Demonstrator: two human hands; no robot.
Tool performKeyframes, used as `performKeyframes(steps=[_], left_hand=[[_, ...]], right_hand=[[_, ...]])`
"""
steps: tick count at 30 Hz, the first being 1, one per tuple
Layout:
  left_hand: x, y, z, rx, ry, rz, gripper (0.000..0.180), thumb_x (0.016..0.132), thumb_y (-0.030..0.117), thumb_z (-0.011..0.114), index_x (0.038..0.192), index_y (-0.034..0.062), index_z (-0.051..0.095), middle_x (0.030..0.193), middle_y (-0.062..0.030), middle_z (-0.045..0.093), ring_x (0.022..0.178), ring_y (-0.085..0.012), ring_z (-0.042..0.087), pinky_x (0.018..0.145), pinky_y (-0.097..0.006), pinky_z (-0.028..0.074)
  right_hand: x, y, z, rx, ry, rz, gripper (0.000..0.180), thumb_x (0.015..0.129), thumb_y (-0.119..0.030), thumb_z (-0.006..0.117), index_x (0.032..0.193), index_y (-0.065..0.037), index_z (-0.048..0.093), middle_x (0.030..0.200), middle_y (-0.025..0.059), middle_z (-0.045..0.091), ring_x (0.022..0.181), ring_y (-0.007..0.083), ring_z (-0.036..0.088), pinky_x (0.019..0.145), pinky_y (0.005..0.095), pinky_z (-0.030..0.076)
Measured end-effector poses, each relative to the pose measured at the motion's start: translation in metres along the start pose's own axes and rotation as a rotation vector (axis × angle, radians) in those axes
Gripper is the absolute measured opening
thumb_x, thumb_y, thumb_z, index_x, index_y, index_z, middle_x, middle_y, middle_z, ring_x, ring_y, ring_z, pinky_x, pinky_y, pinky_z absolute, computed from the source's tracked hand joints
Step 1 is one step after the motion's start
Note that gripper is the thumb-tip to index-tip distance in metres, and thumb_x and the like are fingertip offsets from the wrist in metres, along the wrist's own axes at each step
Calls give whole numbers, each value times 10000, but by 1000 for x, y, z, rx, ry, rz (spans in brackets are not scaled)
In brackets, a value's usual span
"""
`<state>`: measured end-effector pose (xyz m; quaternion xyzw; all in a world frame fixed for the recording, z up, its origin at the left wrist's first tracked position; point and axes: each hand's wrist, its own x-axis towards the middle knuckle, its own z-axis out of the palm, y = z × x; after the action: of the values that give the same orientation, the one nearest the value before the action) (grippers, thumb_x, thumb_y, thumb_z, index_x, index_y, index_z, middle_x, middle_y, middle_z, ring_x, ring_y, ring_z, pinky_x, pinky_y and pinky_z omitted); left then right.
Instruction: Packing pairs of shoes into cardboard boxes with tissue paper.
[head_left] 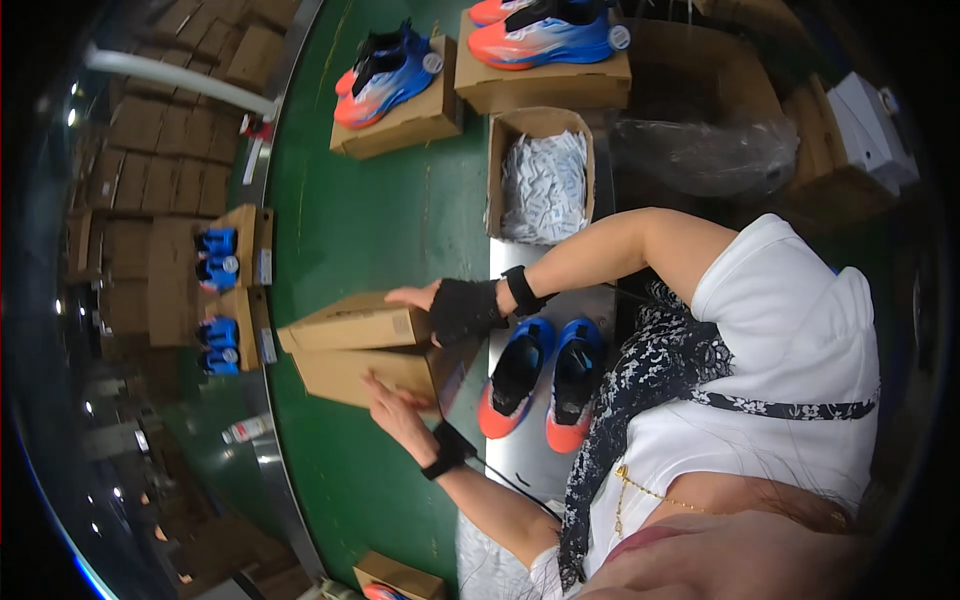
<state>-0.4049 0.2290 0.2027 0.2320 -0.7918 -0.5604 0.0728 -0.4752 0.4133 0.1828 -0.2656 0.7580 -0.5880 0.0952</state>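
Note:
A brown cardboard shoebox sits on the green table in front of me, its lid on the upper side in the view. My right hand, in a black fingerless glove, is closed on the lid's near end with the thumb along its edge. My left hand, bare, holds the box's other side, fingers against the cardboard. Both wrists carry black bands. Close to my body, a blue-and-coral left-side sneaker and its mate stand side by side on a metal surface.
An open carton of small white packets stands beyond my right arm. Sneakers rest on shoeboxes at the top of the view. More boxed shoes sit past the green table. Clear plastic wrap lies in a large carton.

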Motion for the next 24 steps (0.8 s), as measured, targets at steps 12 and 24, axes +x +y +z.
performKeyframes(steps=[12,24], left_hand=[[-54,-282,-113,949,42,730,315,790,152,436,1069,7,459,675,-74,483,410,-128,451,318,-234,385],[-77,-232,-111,-93,173,-218,323,847,195,462,1079,-17,385,706,-128,502,450,-162,495,339,-238,393]], right_hand=[[-38,92,-133,-1020,-150,132,309,699,-358,553,656,-58,616,651,122,601,598,277,584,558,335,443],[-44,112,-111,-1170,-13,-98,196,687,-225,513,699,-45,591,701,157,585,672,283,594,590,399,472]])
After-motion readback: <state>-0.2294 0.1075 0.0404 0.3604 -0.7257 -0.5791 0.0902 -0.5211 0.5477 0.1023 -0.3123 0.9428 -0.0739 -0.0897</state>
